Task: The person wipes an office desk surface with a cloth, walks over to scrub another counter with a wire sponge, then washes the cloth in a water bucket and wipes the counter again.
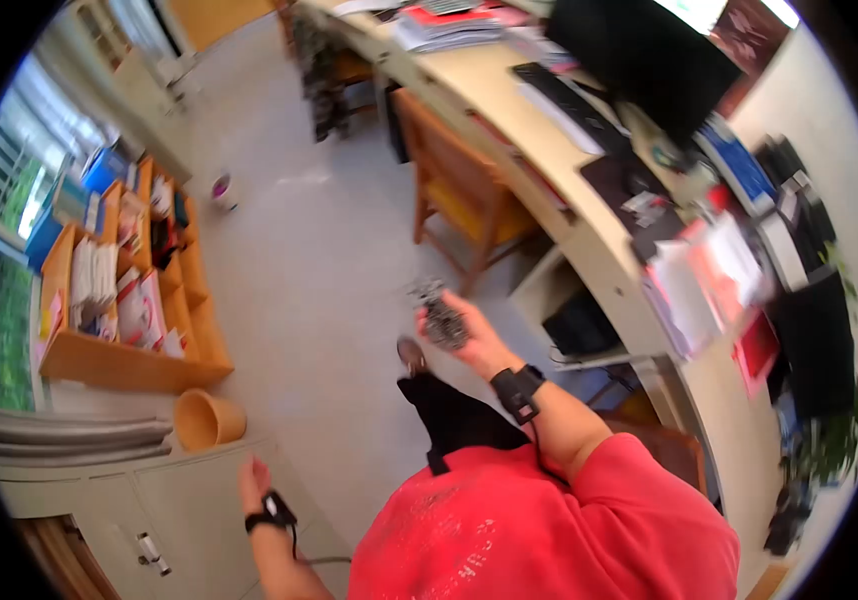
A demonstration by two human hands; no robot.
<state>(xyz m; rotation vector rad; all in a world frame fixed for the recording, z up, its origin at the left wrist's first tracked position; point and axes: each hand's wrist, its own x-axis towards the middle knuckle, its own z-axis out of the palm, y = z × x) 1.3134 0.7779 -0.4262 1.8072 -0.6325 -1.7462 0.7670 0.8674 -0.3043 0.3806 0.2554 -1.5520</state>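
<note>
On the wearer's side of the wooden chair (457,160), the right hand (477,343) curls around a mottled grey bundle (445,324), possibly keys, which a loose grip could drop. Farther from the chair, the left hand's (254,480) openness and contents are indiscernible; blur obscures the bundle.

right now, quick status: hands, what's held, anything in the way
Right hand: gripping dark mottled object, too blurred to identify. Left hand: looks empty, near pale cabinet. Wooden chair beside desk ahead, possibly in the way.
</note>
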